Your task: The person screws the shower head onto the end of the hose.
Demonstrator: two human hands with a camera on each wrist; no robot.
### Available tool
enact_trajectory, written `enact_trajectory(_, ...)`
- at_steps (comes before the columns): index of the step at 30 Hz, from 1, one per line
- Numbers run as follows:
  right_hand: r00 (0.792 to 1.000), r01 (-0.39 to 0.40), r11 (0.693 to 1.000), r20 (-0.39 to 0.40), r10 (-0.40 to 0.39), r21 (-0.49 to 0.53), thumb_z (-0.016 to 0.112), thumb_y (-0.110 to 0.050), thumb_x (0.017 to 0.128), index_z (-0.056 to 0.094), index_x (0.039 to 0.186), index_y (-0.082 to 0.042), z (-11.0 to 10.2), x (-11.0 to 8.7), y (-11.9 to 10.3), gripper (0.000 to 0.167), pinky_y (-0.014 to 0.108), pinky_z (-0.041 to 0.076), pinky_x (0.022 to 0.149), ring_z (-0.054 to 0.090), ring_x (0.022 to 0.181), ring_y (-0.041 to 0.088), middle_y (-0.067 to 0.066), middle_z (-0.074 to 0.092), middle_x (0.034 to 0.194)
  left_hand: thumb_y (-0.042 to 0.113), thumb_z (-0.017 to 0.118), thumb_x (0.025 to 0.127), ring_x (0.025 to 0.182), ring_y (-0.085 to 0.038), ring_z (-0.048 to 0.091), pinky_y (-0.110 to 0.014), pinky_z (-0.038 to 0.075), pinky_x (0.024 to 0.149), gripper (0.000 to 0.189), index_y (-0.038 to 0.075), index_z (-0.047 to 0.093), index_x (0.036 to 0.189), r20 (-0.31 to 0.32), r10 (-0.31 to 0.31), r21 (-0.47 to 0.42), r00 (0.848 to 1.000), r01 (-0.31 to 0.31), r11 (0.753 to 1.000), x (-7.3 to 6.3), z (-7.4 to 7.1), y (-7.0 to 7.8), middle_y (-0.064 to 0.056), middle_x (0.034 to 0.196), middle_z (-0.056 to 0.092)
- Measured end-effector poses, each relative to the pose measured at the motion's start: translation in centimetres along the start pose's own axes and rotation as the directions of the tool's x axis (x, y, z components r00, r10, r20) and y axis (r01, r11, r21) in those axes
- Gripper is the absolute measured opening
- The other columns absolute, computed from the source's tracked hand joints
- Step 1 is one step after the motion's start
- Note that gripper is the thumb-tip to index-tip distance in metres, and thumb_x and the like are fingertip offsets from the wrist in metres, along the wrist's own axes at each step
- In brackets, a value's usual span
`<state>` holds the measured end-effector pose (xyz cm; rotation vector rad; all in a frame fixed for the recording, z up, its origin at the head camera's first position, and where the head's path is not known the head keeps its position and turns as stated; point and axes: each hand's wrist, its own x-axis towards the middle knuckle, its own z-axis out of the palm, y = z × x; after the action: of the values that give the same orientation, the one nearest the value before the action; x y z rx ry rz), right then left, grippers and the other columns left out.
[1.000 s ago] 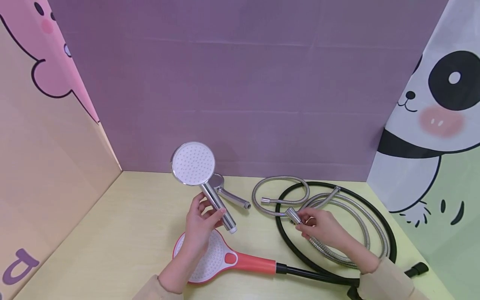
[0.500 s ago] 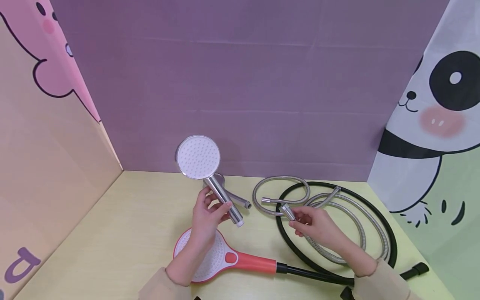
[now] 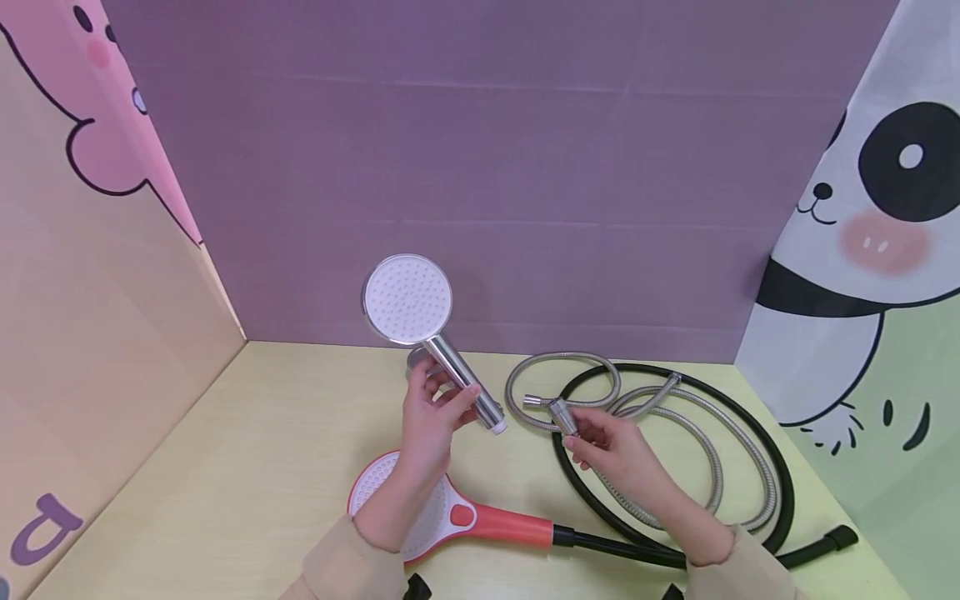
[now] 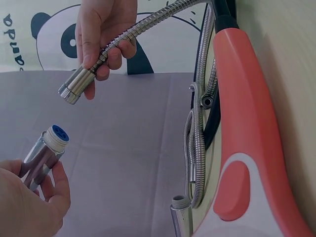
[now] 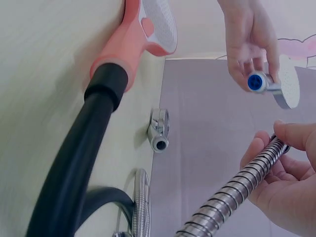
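My left hand (image 3: pixel 435 417) grips the chrome handle of a round shower head (image 3: pixel 407 298), its white nozzle face toward me. In the left wrist view the handle's white threaded end (image 4: pixel 57 138) shows, with a blue insert inside. My right hand (image 3: pixel 618 454) pinches a ribbed metal shower hose (image 5: pixel 232 192) just behind its chrome end nut (image 4: pixel 77 85). Nut and threaded end point toward each other, with a gap between them. Both are held above the table. The hose runs back from the right hand toward the coils on the table.
A red and white shower head (image 3: pixel 510 527) lies in front, joined to a coiled black hose (image 3: pixel 783 475). A smaller chrome shower head (image 5: pixel 159 131) lies behind my left hand. Another metal hose (image 3: pixel 562 357) is coiled at the back right. A purple backdrop (image 3: pixel 480 183) stands behind the table.
My left hand has moved right and up with the shower head, now covering much of the smaller one. My right hand has moved left and slightly up with the hose end.
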<state>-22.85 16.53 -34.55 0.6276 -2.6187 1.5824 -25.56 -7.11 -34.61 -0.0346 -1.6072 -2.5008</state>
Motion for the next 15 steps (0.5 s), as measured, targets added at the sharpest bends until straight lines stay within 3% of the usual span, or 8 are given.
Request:
enact_trajectory(6, 0.999, -0.026, 0.997, -0.037, 0.028, 0.068, 0.067, -0.003, 0.085, 0.047, 0.12, -0.001, 0.9, 0.0, -0.2, 0.04, 0.028, 0.056, 0.059, 0.061, 0.064, 0.012, 0.019, 0.065, 0.088, -0.011, 0.064, 0.08, 0.075, -0.011, 0.062, -0.029, 0.057, 0.062, 0.058, 0.009, 0.041, 0.129, 0.01, 0.01, -0.011, 1.0, -0.01, 1.0, 0.2, 0.8, 0.1, -0.002, 0.095, 0.051)
enact_trajectory(15, 0.998, 0.061, 0.998, -0.022, -0.061, 0.035, 0.069, -0.007, 0.084, 0.049, 0.108, -0.003, 2.1, 0.0, 0.3, 0.032, 0.029, 0.056, 0.054, 0.059, 0.063, 0.009, 0.012, 0.066, 0.082, -0.011, 0.065, 0.081, 0.074, -0.012, 0.061, -0.029, 0.058, 0.062, 0.057, 0.011, 0.041, 0.129, 0.008, 0.023, -0.07, 1.0, -0.022, 0.997, 0.5, 1.5, -0.1, -0.002, 0.096, 0.051)
